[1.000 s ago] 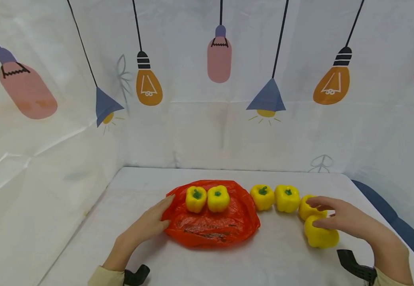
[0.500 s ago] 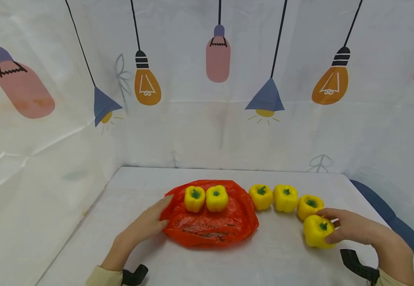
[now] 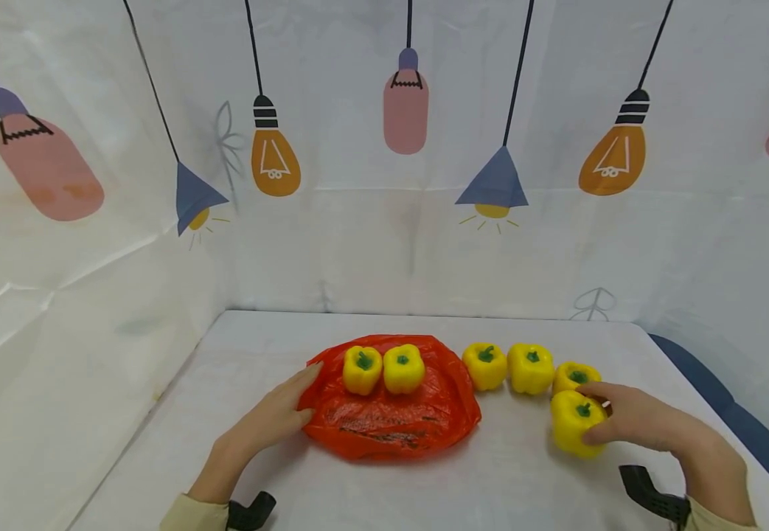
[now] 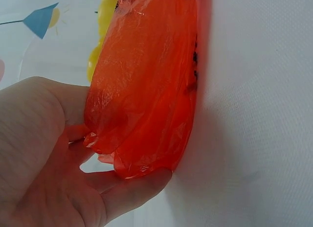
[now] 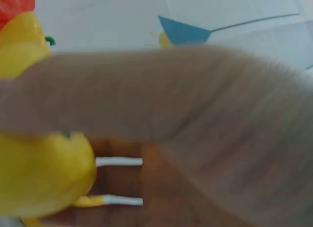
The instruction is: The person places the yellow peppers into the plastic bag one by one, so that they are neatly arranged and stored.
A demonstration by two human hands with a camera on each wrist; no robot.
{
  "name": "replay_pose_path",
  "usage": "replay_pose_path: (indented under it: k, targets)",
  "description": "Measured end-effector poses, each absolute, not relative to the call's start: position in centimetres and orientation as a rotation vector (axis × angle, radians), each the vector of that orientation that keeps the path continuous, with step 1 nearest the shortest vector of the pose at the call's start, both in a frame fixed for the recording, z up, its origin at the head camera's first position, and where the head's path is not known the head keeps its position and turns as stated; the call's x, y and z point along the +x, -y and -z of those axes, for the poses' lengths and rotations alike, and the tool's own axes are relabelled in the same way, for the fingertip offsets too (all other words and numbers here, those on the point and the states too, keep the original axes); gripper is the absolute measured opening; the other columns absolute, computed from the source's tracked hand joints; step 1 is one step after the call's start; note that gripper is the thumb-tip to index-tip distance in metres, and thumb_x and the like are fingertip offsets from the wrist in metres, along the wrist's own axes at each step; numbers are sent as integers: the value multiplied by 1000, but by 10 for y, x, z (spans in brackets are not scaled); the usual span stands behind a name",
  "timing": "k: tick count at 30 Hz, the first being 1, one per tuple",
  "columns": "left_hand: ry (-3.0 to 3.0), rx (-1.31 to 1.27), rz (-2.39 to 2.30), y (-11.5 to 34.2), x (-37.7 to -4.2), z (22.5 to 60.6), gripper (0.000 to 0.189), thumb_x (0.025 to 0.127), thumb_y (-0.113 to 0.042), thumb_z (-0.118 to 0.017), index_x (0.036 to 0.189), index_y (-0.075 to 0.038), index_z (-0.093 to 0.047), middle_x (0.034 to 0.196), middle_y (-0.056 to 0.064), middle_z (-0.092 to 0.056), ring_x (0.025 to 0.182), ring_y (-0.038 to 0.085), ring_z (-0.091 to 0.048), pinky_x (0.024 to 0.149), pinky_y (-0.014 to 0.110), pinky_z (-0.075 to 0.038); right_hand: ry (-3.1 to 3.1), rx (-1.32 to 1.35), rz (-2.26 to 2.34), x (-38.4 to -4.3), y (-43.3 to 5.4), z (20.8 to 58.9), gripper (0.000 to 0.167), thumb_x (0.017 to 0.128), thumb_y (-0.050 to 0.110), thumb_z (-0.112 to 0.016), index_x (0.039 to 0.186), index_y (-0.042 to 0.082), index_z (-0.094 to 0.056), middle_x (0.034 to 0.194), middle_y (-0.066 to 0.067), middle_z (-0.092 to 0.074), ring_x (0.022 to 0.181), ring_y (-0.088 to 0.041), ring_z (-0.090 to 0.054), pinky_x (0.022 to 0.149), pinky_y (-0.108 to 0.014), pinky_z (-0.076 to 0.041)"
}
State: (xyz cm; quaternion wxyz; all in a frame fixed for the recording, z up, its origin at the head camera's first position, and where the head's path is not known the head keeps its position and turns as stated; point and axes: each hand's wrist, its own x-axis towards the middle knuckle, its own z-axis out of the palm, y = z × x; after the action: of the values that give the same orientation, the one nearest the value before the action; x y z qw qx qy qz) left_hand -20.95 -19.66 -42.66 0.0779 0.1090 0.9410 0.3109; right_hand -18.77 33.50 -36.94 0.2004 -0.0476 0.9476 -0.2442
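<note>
A yellow bell pepper [image 3: 571, 425], the nearest of the loose ones, is in the right hand [image 3: 646, 417] at the right part of the bench [image 3: 490, 490]. That hand grasps it from the right, thumb along the near side and fingers reaching behind; its green stem points up. Whether its base touches the bench cannot be told. In the right wrist view the thumb is blurred and hides part of it.

Just behind stands another pepper, the rear pepper [image 3: 568, 374], partly covered by the hand. To its left come a middle pepper [image 3: 531, 370] and a farther-left pepper [image 3: 484, 369], this one close against the edge of a crumpled red plastic bag [image 3: 391, 426].

The bag lies on the bench left of these. Two more peppers, a left one [image 3: 362, 377] and a right one [image 3: 405, 375], sit side by side on its far half, stems upward. At the bag's left end the left hand [image 3: 274, 417] grips the edge, film caught between thumb and fingers.

Both wrists carry black mounts [image 3: 253, 511] beside beige sleeves [image 3: 193, 514]. Behind the bench hangs a white backdrop [image 3: 371, 251] printed with lamps and bulbs; a dark blue shape [image 3: 692, 376] shows beyond the right edge.
</note>
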Motion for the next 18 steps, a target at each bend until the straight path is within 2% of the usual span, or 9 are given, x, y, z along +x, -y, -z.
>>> replay_pose_path:
  k: [6,12,18]
  targets:
    - [-2821,344,-925,197,-210,427,73,91,-10,-60,157,-17,-30,163,5,-32,151,33,-29,118,60,-31,-2721,-258,779,-191,-302,365,83,78,41,-77,143,1,-45,126,-12,-60,104,-23,-56,84,-40,-54]
    - [-2830,354,-920,197,-209,426,73,91,-9,-60,157,-15,-31,163,6,-32,150,34,-30,117,60,-32,-2772,-330,951,-200,-264,364,77,78,40,-79,139,6,-46,130,-12,-59,111,-25,-57,93,-43,-56]
    - [-2828,361,-933,197,-208,425,73,91,-9,-60,157,-15,-31,163,5,-32,151,34,-29,118,60,-31,-2827,-485,1076,-214,-238,369,69,81,36,-78,138,12,-47,132,-10,-58,115,-28,-58,95,-43,-55]
